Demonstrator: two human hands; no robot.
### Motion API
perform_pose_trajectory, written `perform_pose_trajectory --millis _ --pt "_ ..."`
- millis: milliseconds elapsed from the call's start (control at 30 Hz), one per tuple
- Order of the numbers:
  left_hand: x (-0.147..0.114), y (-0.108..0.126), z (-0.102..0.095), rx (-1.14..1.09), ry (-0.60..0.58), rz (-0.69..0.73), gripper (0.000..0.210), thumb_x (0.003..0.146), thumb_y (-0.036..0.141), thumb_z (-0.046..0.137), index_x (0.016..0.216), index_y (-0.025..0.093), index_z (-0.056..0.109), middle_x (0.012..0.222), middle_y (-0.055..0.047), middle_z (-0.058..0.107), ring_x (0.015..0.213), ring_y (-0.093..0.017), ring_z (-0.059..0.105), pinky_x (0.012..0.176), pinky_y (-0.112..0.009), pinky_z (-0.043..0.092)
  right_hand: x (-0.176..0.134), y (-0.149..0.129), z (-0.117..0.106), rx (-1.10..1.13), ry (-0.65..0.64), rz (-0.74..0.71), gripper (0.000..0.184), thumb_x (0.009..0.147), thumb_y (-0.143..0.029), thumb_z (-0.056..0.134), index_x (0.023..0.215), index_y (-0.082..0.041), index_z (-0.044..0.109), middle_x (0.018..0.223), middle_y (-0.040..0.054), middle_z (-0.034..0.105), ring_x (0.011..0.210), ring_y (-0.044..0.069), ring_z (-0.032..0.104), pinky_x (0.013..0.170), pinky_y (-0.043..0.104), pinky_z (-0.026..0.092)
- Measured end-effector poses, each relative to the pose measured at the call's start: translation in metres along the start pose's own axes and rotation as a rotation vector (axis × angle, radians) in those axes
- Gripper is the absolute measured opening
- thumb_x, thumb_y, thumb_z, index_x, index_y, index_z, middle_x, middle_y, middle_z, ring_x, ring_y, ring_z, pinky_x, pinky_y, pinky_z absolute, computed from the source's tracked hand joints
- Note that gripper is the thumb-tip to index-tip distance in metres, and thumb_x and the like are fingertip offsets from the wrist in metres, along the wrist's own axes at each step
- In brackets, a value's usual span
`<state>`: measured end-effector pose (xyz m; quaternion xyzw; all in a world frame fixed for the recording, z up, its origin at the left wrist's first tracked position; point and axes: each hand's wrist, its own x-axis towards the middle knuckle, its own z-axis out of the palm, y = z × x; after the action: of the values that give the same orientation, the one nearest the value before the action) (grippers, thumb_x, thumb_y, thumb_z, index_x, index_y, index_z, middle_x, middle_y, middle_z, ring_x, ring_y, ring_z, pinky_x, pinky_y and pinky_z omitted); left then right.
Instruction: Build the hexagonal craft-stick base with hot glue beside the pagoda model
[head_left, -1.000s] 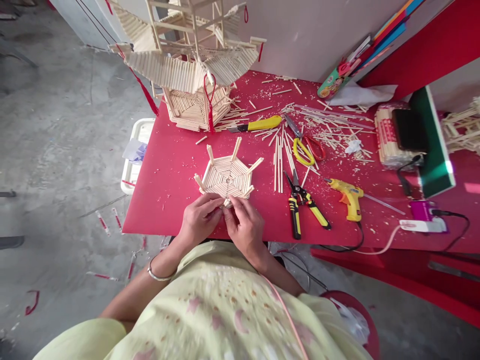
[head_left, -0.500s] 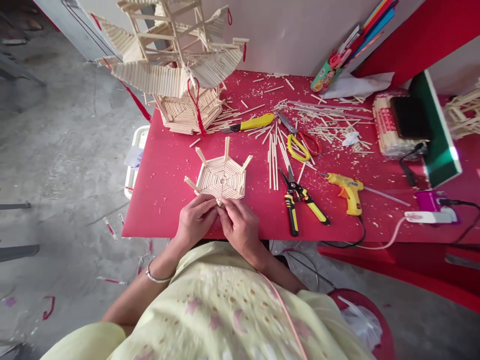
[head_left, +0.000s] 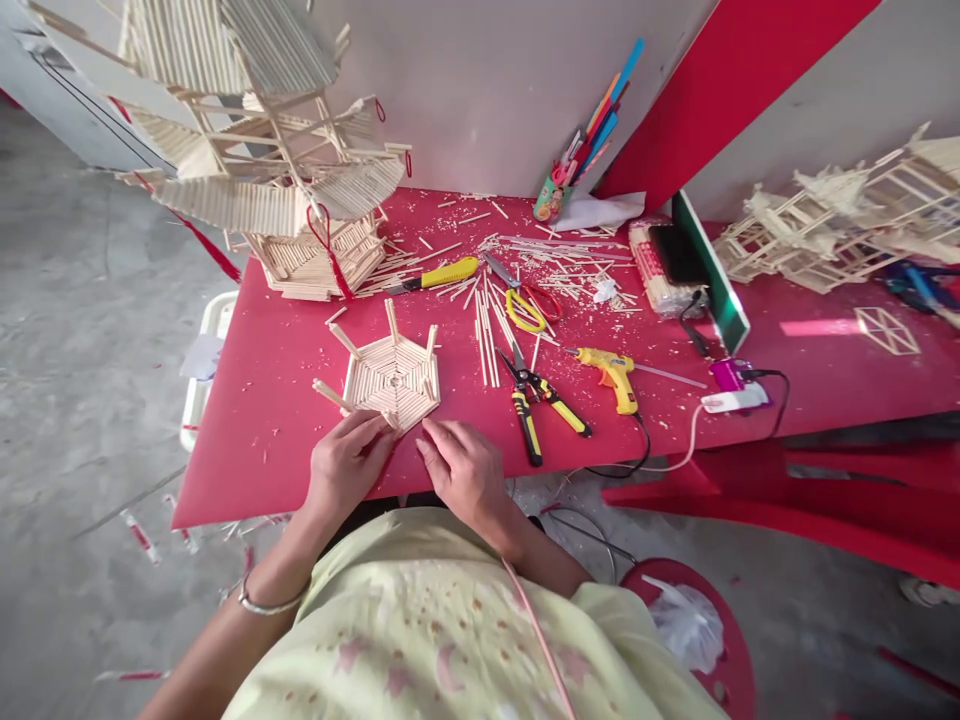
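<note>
A hexagonal panel of thin wooden sticks [head_left: 394, 375] lies flat near the table's front edge, with short stick posts standing at its corners. My left hand [head_left: 346, 462] is at its near side, thumb and index finger closed around a short stick post [head_left: 390, 420] at the near corner. Just right of that corner, my right hand [head_left: 466, 472] rests close to the panel's edge. Its fingers are slightly bent and apart from the thumb, with nothing seen between them.
Behind the panel stands a stick pagoda [head_left: 247, 200] with red tassels. Rightward lie a yellow cutter knife [head_left: 442, 273], scissors [head_left: 529, 308], pruning shears [head_left: 534, 395], a yellow glue gun [head_left: 611, 375] and loose sticks [head_left: 486, 335]. A phone [head_left: 679, 254] lies on bundled sticks.
The view has swung right, so the table appears shifted left. My right hand has come away from the left hand and the near post; the left hand stays at that corner.
</note>
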<state>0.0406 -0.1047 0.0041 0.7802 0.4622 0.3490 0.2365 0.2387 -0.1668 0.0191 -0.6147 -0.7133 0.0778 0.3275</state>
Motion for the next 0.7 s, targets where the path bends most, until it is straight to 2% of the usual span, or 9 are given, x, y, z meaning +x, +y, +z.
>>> perform_pose_trajectory --millis 333,533,700 --pt "0.012 0.007 0.017 0.116 0.05 -0.004 0.015 0.095 0.032 0.067 0.096 0.024 0.079 0.104 -0.002 0.079 0.078 -0.014 0.072 0.064 -0.021 0.05 0.021 0.011 -0.032 -0.038 -0.071 0.015 0.029 0.106 -0.033 0.054 0.127 -0.023 0.072 0.108 0.0063 0.078 0.1 0.017 0.073 0.091 0.026 0.056" --pt "0.016 0.01 0.021 0.168 0.101 0.05 0.014 0.097 0.029 0.064 0.1 0.023 0.076 0.101 -0.002 0.079 0.081 -0.014 0.074 0.064 -0.02 0.05 0.031 0.01 -0.029 -0.063 -0.073 -0.018 0.027 0.104 -0.032 0.058 0.124 -0.023 0.074 0.107 0.0061 0.079 0.099 0.018 0.075 0.089 0.026 0.057" --pt "0.011 0.006 0.02 0.162 0.094 0.065 0.016 0.099 0.027 0.061 0.103 0.022 0.076 0.105 -0.004 0.079 0.082 -0.014 0.075 0.065 -0.02 0.05 0.037 0.012 -0.03 -0.086 -0.15 -0.038 0.025 0.103 -0.03 0.06 0.121 -0.023 0.076 0.105 0.0058 0.079 0.097 0.018 0.075 0.086 0.026 0.057"
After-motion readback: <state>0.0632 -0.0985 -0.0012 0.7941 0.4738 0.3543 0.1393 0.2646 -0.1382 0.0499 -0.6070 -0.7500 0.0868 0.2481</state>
